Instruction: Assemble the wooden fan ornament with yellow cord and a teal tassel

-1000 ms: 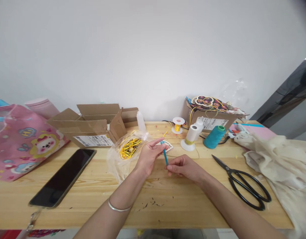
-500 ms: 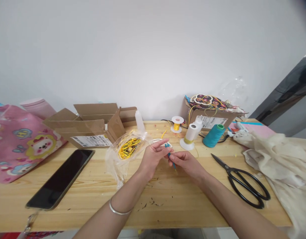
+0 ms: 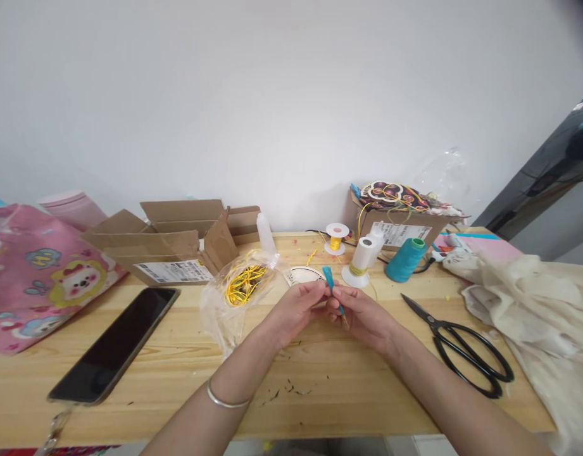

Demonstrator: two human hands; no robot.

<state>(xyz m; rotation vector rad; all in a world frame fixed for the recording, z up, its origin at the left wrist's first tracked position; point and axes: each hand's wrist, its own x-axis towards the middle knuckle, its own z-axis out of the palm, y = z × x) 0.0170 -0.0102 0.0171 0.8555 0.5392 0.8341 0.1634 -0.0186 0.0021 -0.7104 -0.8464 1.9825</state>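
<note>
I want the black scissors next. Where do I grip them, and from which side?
By the handle loops, from the near right. The black scissors lie flat on the table, blades pointing far-left, loops nearest the front edge. Both the right hand and left hand pinch the teal tassel.

The labels on both cardboard boxes (image 3: 170, 244) are too small to read.

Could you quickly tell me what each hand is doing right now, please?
Left hand: closed, pinching the teal tassel.
Right hand: closed on the same tassel.
</note>
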